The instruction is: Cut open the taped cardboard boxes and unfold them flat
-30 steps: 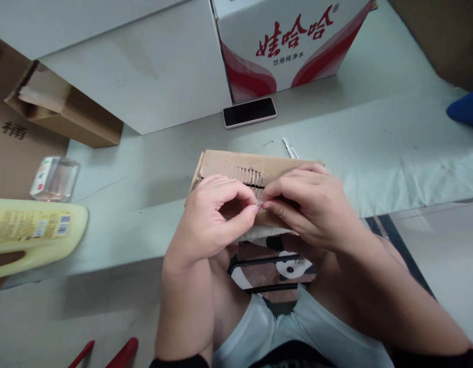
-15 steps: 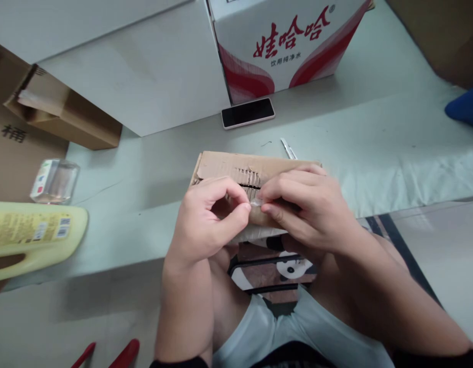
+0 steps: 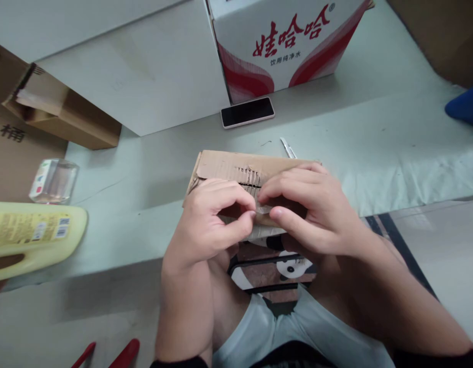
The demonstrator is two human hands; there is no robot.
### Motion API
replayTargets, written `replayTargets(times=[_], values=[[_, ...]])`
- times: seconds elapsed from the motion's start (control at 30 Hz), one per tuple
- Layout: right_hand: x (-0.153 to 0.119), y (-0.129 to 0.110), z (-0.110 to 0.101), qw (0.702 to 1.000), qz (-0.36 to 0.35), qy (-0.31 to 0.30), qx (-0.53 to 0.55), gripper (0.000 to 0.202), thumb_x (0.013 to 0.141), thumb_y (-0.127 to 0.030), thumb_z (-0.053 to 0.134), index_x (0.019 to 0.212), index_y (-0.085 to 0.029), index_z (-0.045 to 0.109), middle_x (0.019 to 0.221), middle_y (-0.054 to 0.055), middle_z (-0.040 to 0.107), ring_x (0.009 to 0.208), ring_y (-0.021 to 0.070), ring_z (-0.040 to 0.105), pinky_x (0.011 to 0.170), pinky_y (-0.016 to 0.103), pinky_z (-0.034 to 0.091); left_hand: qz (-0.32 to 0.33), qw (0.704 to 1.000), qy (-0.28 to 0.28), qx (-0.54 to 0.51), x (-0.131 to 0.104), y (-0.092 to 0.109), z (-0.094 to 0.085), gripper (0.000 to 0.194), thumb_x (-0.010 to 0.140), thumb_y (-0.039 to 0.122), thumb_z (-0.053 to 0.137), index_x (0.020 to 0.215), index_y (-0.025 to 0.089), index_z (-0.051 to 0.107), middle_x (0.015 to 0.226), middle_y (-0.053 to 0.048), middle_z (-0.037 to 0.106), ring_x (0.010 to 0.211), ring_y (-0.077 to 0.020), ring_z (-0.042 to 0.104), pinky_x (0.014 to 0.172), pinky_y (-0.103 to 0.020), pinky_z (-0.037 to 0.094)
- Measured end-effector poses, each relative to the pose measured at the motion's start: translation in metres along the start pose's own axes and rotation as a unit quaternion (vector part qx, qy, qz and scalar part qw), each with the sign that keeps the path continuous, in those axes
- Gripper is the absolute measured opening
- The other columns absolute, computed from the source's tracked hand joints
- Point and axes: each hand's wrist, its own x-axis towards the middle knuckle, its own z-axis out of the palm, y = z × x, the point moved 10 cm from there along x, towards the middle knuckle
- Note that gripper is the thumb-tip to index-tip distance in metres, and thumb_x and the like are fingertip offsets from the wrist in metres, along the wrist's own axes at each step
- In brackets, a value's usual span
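Observation:
A brown cardboard box (image 3: 224, 162) with torn, ribbed patches on its top lies at the table's front edge, below both hands. Over its near left part, my left hand (image 3: 217, 217) pinches a small bit of clear film, seemingly tape (image 3: 264, 208), between thumb and forefinger. My right hand (image 3: 307, 204) is at the box's right side, its thumb and forefinger parted around the film's other end. Whether a fingertip of it still touches the film I cannot tell. Just behind the box lies a slim silver cutter (image 3: 288, 148), partly hidden by the box.
A phone (image 3: 247, 113) lies behind the box, before a white-and-red carton (image 3: 290, 51) and a big white box (image 3: 144, 76). At left are a clear container (image 3: 54, 180), a yellow bottle (image 3: 37, 235) and an open cardboard box (image 3: 75, 117). Something blue (image 3: 466, 107) is at right.
My right thumb and forefinger have spread apart from their pinch on the clear film. My left hand keeps its pinch and has moved slightly right and down.

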Motion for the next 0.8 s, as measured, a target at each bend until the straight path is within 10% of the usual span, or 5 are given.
replayTargets(times=[0.8], values=[[-0.0016,-0.0009,-0.0050,0.998,-0.011,0.065,-0.010,0.013,0.094,-0.022,0.057,0.085,-0.023,0.065,0.085,-0.001,0.078,0.079,0.0156,0.071,0.084,0.036,0.041,-0.013,0.998,0.045,-0.041,-0.0006,-0.0046,-0.0062,0.014,0.080,0.015,0.061,0.067,0.021,0.059,0.062,0.002,0.061,0.055,-0.0101,0.052,0.054,-0.026,0.044]])
